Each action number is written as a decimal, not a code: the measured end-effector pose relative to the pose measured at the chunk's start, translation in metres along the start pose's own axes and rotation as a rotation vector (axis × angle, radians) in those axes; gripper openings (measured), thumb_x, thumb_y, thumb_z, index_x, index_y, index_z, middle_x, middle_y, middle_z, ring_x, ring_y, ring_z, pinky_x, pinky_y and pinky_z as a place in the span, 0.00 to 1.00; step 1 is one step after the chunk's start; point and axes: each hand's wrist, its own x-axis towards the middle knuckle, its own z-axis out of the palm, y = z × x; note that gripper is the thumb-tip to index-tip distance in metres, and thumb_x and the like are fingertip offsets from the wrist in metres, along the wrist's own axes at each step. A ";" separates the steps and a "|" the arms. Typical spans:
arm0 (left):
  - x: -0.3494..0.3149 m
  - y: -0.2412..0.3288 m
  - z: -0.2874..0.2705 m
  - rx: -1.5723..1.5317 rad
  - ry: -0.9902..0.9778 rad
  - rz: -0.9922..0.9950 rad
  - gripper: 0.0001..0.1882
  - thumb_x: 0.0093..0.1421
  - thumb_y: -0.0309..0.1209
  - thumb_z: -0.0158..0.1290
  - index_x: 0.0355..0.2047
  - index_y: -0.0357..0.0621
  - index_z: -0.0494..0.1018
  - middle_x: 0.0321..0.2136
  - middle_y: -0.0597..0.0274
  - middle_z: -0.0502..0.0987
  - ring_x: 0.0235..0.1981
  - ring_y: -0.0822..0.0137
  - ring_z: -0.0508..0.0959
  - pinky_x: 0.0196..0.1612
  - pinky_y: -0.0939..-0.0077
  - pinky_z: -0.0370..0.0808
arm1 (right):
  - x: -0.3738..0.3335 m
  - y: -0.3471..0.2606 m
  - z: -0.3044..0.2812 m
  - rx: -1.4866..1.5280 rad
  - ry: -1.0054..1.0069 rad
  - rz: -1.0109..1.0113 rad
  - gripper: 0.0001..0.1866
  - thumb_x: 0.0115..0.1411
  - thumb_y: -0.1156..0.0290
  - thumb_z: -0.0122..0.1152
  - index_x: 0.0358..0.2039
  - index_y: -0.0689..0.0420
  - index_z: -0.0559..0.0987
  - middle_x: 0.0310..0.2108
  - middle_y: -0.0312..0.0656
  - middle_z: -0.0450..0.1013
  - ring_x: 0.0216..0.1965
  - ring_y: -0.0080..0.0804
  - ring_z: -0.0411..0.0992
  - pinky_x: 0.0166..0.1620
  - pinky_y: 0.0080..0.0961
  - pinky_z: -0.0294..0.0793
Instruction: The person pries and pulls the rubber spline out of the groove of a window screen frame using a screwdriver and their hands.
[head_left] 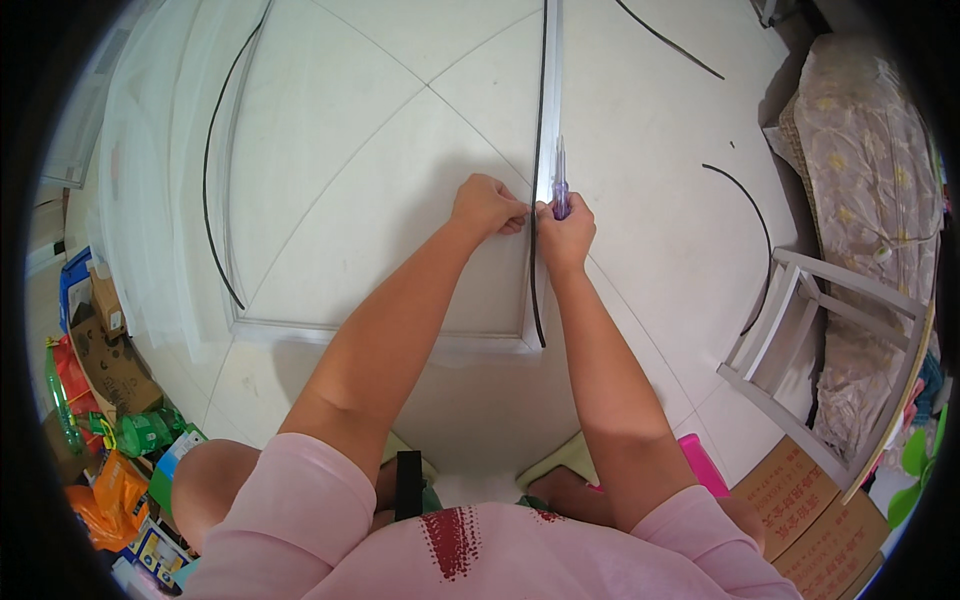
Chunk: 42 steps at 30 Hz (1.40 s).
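Observation:
A light metal frame (pixel 400 333) lies on the tiled floor before me. A thin black rubber strip (pixel 537 270) runs along its right side, with its near end reaching past the frame's corner. My left hand (pixel 489 207) is at the strip from the left, fingers closed and pinched together at it. From the other side, my right hand (pixel 568 232) holds a screwdriver (pixel 561 178) with a clear purple handle, its shaft pointing away from me. The right thumb and forefinger also touch the strip.
Another black strip (pixel 207 170) lies along the frame's left side, beside sheer white fabric (pixel 160 190). More black strip pieces (pixel 768 240) lie to the right. A grey stool (pixel 800 330) lies on its side there. Cardboard boxes (pixel 805 510) are near right; bags and packages (pixel 115 490) crowd the left.

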 end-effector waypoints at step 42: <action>-0.019 -0.009 0.005 0.055 0.022 0.066 0.12 0.47 0.24 0.64 0.19 0.35 0.69 0.19 0.52 0.78 0.20 0.67 0.80 0.25 0.76 0.80 | 0.003 0.002 -0.002 0.012 -0.020 -0.007 0.10 0.49 0.71 0.65 0.24 0.62 0.72 0.21 0.46 0.74 0.23 0.40 0.72 0.31 0.34 0.71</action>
